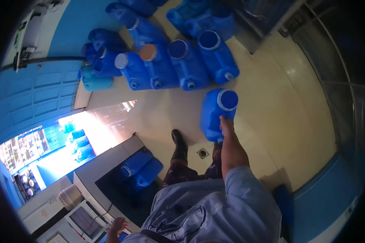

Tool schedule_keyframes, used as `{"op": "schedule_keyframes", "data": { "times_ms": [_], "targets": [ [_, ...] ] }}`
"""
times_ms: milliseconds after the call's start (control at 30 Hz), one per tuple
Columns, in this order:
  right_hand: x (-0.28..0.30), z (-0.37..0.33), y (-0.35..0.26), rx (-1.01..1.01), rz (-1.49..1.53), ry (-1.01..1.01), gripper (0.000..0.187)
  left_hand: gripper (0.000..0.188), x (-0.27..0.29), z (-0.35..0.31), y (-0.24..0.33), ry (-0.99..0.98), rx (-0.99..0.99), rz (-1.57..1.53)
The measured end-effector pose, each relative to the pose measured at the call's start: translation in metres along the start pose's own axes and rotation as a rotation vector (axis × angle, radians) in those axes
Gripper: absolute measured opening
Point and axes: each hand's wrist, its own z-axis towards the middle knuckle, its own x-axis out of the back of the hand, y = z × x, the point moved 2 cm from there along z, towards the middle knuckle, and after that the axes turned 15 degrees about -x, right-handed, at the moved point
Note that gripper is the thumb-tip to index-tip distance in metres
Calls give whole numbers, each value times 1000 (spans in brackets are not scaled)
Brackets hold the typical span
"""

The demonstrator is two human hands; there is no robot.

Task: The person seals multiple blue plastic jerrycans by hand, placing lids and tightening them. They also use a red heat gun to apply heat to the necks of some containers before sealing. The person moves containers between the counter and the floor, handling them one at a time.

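Observation:
My right hand [227,123] grips the handle of a blue plastic water jug [210,109] with a round blue cap and a small spout. The jug is in front of my legs, over the pale floor; whether its base touches the floor I cannot tell. My left hand [118,226] is low at the left, beside the counter, its fingers loosely apart with nothing visible in them. Near it lies a white-framed screen [86,220]. Ahead of the held jug stand several similar blue jugs [188,69], one with an orange cap [148,52].
Two blue jugs [146,170] sit in a dark recess under the counter [105,158]. A floor drain [202,153] lies by my boots [179,143]. More jugs [82,146] stand beyond the bright doorway. A teal jug [97,81] is by the blue door [40,93].

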Motion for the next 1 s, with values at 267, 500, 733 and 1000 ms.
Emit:
{"op": "schedule_keyframes", "data": {
  "times_ms": [267, 500, 733, 1000],
  "targets": [
    [95, 24, -21, -50, 1030, -2, 19, 26, -18, -31, 29, 144, 76, 39],
    [222, 85, -14, -7, 1048, 172, 24, 24, -30, 29, 59, -230, 132, 201],
    [214, 19, -128, 143, -129, 1115, 68, 27, -96, 187, 296, -150, -358, 625],
    [28, -25, -343, 915, -650, 575, 55, 52, -296, 278, 641, -253, -1094, 398]
  ]
}}
